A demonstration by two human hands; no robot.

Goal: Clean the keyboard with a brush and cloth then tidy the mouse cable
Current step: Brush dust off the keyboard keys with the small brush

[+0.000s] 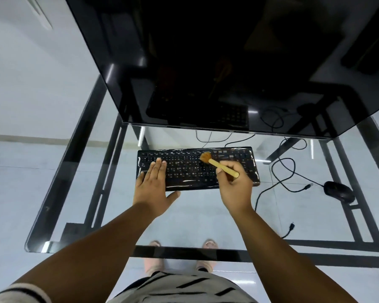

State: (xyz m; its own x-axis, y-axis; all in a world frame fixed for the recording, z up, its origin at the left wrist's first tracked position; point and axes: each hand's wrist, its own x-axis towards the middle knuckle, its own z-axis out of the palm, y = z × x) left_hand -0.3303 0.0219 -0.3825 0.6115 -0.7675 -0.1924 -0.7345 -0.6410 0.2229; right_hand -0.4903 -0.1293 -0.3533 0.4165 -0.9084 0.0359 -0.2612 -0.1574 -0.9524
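A black keyboard [197, 168] lies on the glass worktop [79, 193], its long axis running left to right, with a slight tilt so the right end sits a little nearer. It rests toward the far middle of the clear part of the worktop, just in front of a dark glossy panel [206, 62] that covers the far half.

The left hand [153, 189] lies flat on the left part of the keyboard, fingers straight and together over the keys, thumb spread out to the right past the near edge. The right hand [234, 184] is curled round the wooden handle of a brush [219, 165] over the right part of the keyboard. The brush runs diagonally: its brown bristles point far and left and touch the keys near the far edge, right of centre, while the handle end points near and right.

A black mouse [339, 191] sits well to the right of the keyboard, its cable [284, 171] looping loosely across the worktop between them.
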